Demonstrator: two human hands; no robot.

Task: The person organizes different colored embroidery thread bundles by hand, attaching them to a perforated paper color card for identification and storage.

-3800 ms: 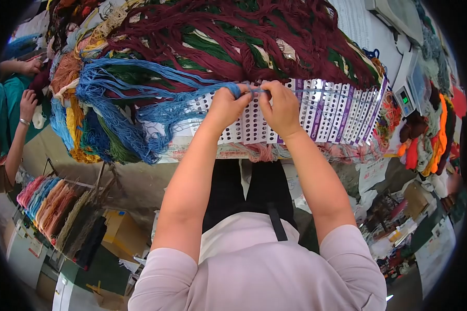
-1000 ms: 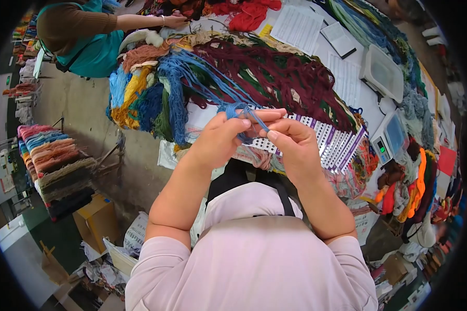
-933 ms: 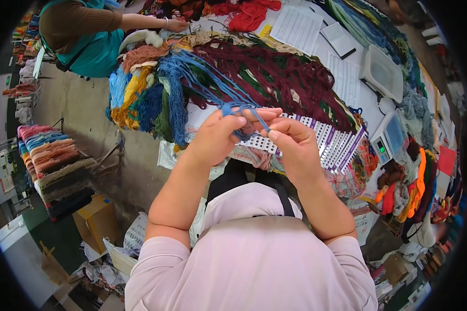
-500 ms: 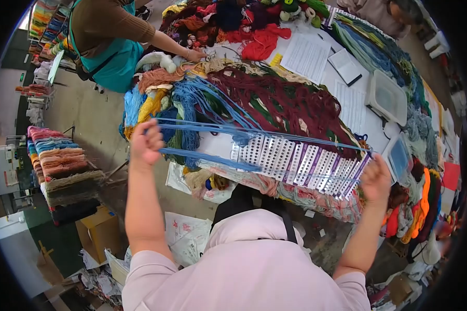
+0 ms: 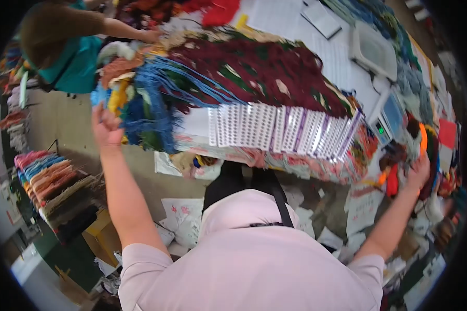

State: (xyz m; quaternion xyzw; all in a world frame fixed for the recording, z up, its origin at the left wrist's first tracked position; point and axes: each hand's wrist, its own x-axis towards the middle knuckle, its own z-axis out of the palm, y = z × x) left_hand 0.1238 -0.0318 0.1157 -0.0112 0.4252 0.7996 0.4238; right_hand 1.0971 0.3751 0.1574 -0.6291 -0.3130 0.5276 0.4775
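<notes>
My left hand (image 5: 108,127) is at the left edge of the yarn pile, fingers loosely bent and apart, with nothing visible in them. Beside it hang blue yarn (image 5: 153,116) and yellow yarn (image 5: 118,98). My right hand (image 5: 418,171) is far out to the right, next to bright orange yarn (image 5: 424,137); blur hides whether its fingers hold any. Between my hands, white strips with rows of holes (image 5: 249,127) lie along the table's near edge. Dark maroon yarn (image 5: 244,67) is heaped behind them.
A digital scale (image 5: 384,122) with a green display stands at the right, near a clear plastic box (image 5: 374,52). Papers (image 5: 275,18) and a notebook (image 5: 321,19) lie at the back. A co-worker's arm (image 5: 124,30) reaches over the pile. A yarn rack (image 5: 52,179) stands left.
The blue yarn stretched between my hands is no longer there. My hands have moved apart, the left outward beside the pile, the right down toward the orange yarn. The view has shifted.
</notes>
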